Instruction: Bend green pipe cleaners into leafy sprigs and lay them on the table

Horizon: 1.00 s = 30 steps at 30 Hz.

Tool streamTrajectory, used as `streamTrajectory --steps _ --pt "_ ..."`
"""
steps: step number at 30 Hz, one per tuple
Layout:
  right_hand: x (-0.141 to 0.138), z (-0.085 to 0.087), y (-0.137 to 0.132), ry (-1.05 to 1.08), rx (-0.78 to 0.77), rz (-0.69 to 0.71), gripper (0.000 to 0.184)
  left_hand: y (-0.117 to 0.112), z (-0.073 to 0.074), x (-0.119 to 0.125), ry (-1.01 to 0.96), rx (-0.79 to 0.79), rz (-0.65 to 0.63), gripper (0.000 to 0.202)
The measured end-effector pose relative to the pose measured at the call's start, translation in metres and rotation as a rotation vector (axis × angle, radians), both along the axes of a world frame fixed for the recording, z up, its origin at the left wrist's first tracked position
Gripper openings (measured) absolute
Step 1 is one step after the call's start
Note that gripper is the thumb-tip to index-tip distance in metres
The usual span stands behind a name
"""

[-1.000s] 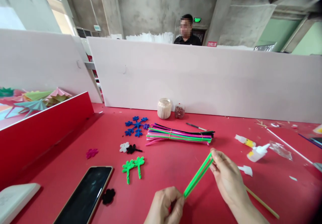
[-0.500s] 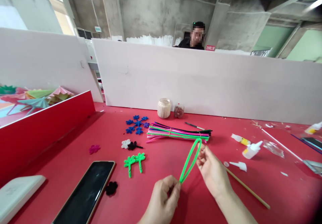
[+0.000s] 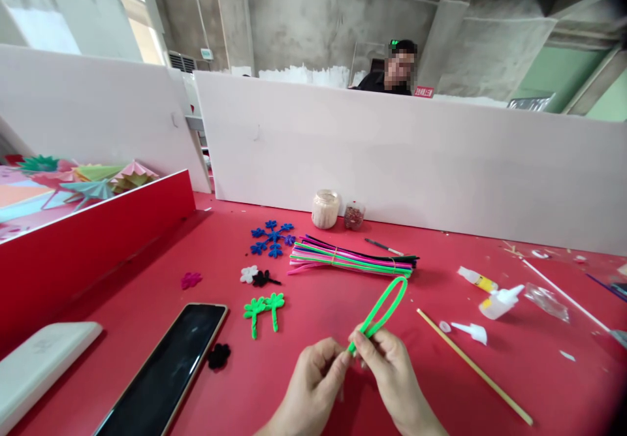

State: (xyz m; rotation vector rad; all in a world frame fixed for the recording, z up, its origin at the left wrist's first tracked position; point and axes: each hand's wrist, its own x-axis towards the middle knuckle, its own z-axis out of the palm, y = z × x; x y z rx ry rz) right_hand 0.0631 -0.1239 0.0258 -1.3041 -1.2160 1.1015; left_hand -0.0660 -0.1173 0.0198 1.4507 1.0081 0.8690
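Red surface [image 3: 323, 302] below fingers [image 3: 337, 373]; low red divider [image 3: 98, 247] to their left; white partition [image 3: 392, 155] beyond them; grey concrete wall [image 3: 313, 21] farther back.

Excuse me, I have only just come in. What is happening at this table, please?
A person's left hand and right hand pinch a green pipe cleaner near its lower end, above the red table. It is bent into a narrow loop pointing away from the person. Beyond it lies a bundle of pipe cleaners. Two green flowers with stems and a phone lie to the left.
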Motion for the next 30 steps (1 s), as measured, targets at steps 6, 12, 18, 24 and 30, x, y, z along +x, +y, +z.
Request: streamTrajectory --steps 6,12,18,24,30 --pt "-0.004 0.0 0.0 -0.009 -0.001 -0.035 0.03 -0.002 0.005 -0.006 0.277 0.349 -0.019 0.027" --pt "-0.009 0.004 -0.001 0.103 0.019 -0.005 0.027 -0.004 -0.002 -0.011 0.413 0.585 0.024 0.021" --pt "-0.009 0.005 -0.002 0.125 0.067 -0.01 0.022 -0.002 -0.007 -0.013 0.455 0.757 0.015 0.016" --pt "-0.01 0.008 -0.004 0.206 0.047 0.0 0.019 -0.001 -0.005 -0.014 0.394 0.73 0.031 0.015" --pt "-0.01 0.008 -0.005 0.247 -0.007 0.032 0.02 -0.004 0.003 -0.008 0.25 0.39 0.05 0.025"
